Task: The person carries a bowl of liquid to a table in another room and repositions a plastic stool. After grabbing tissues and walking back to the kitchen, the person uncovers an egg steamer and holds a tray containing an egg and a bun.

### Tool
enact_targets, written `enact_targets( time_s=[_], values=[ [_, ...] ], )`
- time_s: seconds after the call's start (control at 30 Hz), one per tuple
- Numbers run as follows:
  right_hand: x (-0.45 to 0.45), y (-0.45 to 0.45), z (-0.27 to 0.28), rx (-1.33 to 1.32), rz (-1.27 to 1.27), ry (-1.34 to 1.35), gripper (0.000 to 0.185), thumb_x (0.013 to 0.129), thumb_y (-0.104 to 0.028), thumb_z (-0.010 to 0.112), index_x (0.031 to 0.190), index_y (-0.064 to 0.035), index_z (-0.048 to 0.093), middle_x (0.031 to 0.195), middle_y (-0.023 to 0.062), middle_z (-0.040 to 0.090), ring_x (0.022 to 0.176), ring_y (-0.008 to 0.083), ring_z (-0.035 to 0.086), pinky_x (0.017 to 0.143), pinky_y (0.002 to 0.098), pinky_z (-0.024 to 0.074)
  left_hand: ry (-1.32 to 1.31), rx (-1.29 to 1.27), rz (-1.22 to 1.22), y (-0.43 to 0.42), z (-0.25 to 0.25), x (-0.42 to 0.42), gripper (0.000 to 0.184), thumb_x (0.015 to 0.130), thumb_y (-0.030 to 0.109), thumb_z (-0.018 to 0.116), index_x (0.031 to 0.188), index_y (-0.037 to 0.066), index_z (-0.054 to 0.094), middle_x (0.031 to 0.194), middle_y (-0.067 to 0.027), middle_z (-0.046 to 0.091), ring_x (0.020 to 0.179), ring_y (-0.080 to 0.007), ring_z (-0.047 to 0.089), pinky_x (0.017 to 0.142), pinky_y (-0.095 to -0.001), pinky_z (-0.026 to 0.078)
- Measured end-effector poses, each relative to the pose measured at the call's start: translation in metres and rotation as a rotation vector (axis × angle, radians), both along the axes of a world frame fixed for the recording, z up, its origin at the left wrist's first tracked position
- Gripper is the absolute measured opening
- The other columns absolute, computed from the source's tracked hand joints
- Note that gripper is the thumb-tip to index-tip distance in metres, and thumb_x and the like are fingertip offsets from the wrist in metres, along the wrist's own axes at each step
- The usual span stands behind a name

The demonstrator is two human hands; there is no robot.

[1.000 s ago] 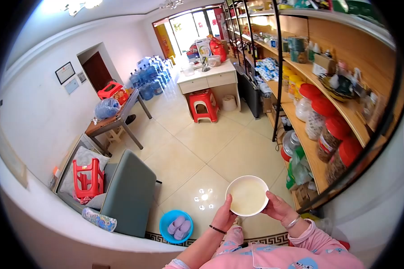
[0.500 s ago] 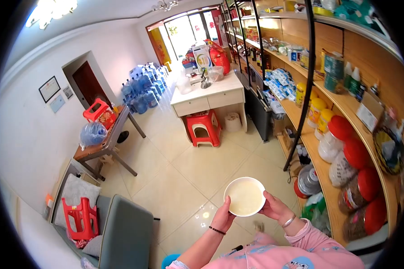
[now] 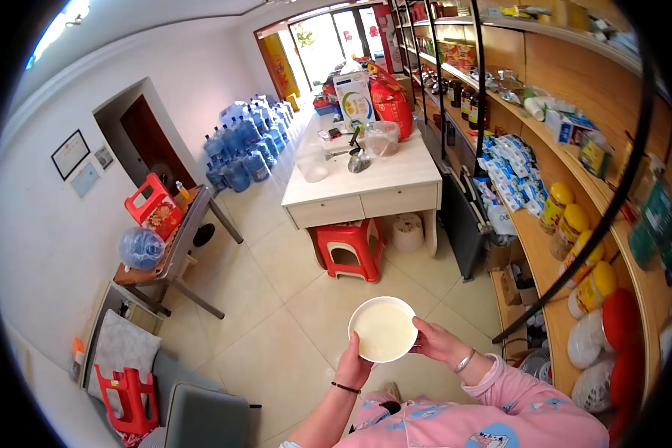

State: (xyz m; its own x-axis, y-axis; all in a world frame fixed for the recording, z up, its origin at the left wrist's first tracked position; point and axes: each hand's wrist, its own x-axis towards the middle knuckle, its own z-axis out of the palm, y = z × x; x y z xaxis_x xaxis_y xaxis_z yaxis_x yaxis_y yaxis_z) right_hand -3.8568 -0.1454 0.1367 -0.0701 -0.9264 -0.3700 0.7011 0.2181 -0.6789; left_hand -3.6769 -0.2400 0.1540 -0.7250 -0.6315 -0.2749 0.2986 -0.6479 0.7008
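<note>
Bowl (image 3: 384, 300) is near, up over the floor (image 3: 254, 299), with pale stuff (image 3: 384, 332) in it. The left hand (image 3: 352, 364) has a grip on its left side. The right hand (image 3: 440, 345) has a grip on its right side. 1 red stool (image 3: 355, 237) is far, by the counter (image 3: 403, 173).

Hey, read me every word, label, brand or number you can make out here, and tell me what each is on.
No text is readable.
Framed sheet on the wall: too small.
White box on the desk: blurred.
Red bag beside it: blurred.
Yellow-lidded jars at right: labels too small.
Pink top: printed marks, unclear.
White bowl: no writing visible.
</note>
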Motion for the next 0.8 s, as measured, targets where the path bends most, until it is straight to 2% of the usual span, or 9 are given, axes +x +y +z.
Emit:
enact_targets(
  time_s=[0.07, 0.1, 0.3, 0.37, 0.6, 0.67, 0.7, 0.73, 0.8],
  values=[
    [-0.031, -0.049, -0.014, 0.025, 0.073, 0.027, 0.052, 0.084, -0.049, 0.050, 0.116, -0.0074, 0.048, 0.110, 0.0077, 0.054, 0.102, 0.0202, 0.051, 0.091, 0.0384, 0.0398, 0.001, 0.014, 0.023, -0.046, -0.002, -0.027, 0.056, 0.093, 0.042, 0.029, 0.132, 0.002, 0.027, 0.133, -0.0105, 0.036, 0.122, -0.0219, 0.035, 0.102, -0.0377, 0.029],
    [-0.044, -0.072, -0.016, 0.029, 0.070, 0.023, 0.052, 0.084, -0.049, 0.050, 0.116, -0.0074, 0.048, 0.110, 0.0077, 0.054, 0.102, 0.0202, 0.051, 0.091, 0.0384, 0.0398, -0.002, 0.018, 0.020, -0.070, -0.005, -0.039, 0.056, 0.093, 0.042, 0.029, 0.132, 0.002, 0.027, 0.133, -0.0105, 0.036, 0.122, -0.0219, 0.035, 0.102, -0.0377, 0.029],
    [-0.114, -0.200, -0.029, 0.038, 0.007, 0.053, 0.049, 0.086, -0.049, 0.046, 0.113, -0.0078, 0.050, 0.107, 0.0070, 0.055, 0.096, 0.0184, 0.053, 0.087, 0.0359, 0.0418, 0.003, -0.055, -0.040, -0.213, -0.024, -0.115, 0.056, 0.093, 0.041, 0.030, 0.132, 0.001, 0.027, 0.132, -0.0110, 0.037, 0.122, -0.0216, 0.037, 0.102, -0.0368, 0.029],
    [-0.132, -0.239, -0.019, 0.015, -0.038, 0.065, 0.048, 0.084, -0.051, 0.050, 0.103, -0.0080, 0.056, 0.099, 0.0035, 0.058, 0.089, 0.0134, 0.053, 0.079, 0.0294, 0.0434, -0.033, -0.053, -0.096, -0.258, -0.032, -0.138, 0.056, 0.092, 0.044, 0.033, 0.133, 0.006, 0.026, 0.134, -0.0086, 0.035, 0.124, -0.0226, 0.033, 0.104, -0.0395, 0.025],
    [-0.225, -0.375, -0.021, 0.081, -0.083, 0.090, 0.045, 0.085, -0.048, 0.051, 0.101, -0.0059, 0.057, 0.092, 0.0026, 0.060, 0.081, 0.0116, 0.055, 0.074, 0.0283, 0.0451, -0.003, -0.020, -0.050, -0.380, -0.051, -0.217, 0.056, 0.092, 0.043, 0.033, 0.133, 0.007, 0.025, 0.134, -0.0088, 0.035, 0.124, -0.0223, 0.032, 0.104, -0.0383, 0.025],
    [-0.264, -0.424, -0.030, 0.142, -0.114, 0.551, 0.041, 0.087, -0.042, 0.050, 0.097, -0.0032, 0.058, 0.085, 0.0025, 0.061, 0.073, 0.0112, 0.056, 0.067, 0.0271, 0.0462, -0.004, -0.042, -0.028, -0.411, -0.053, -0.235, 0.057, 0.092, 0.044, 0.033, 0.134, 0.007, 0.024, 0.135, -0.0089, 0.034, 0.125, -0.0224, 0.032, 0.104, -0.0379, 0.026],
    [-0.288, -0.453, -0.048, 0.045, -0.158, 0.833, 0.038, 0.086, -0.037, 0.053, 0.096, 0.0000, 0.057, 0.079, 0.0042, 0.060, 0.069, 0.0120, 0.056, 0.062, 0.0263, 0.0462, -0.010, -0.032, -0.019, -0.424, -0.056, -0.242, 0.057, 0.092, 0.044, 0.033, 0.134, 0.007, 0.024, 0.135, -0.0089, 0.034, 0.125, -0.0224, 0.032, 0.104, -0.0379, 0.026],
    [-0.313, -0.481, -0.055, 0.127, -0.110, 1.124, 0.044, 0.082, -0.037, 0.056, 0.104, 0.0003, 0.055, 0.081, 0.0099, 0.061, 0.072, 0.0193, 0.058, 0.064, 0.0304, 0.0472, -0.012, -0.008, -0.001, -0.437, -0.058, -0.248, 0.055, 0.093, 0.041, 0.032, 0.133, 0.004, 0.025, 0.134, -0.0100, 0.035, 0.124, -0.0221, 0.033, 0.104, -0.0371, 0.026],
    [-0.350, -0.541, -0.068, 0.163, -0.220, 1.366, 0.056, 0.079, -0.040, 0.058, 0.118, -0.0016, 0.046, 0.084, 0.0152, 0.061, 0.075, 0.0303, 0.060, 0.067, 0.0374, 0.0472, 0.005, 0.013, 0.031, -0.467, -0.065, -0.266, 0.053, 0.094, 0.037, 0.029, 0.133, 0.001, 0.025, 0.134, -0.0108, 0.034, 0.124, -0.0220, 0.034, 0.105, -0.0362, 0.026]
  ],
)
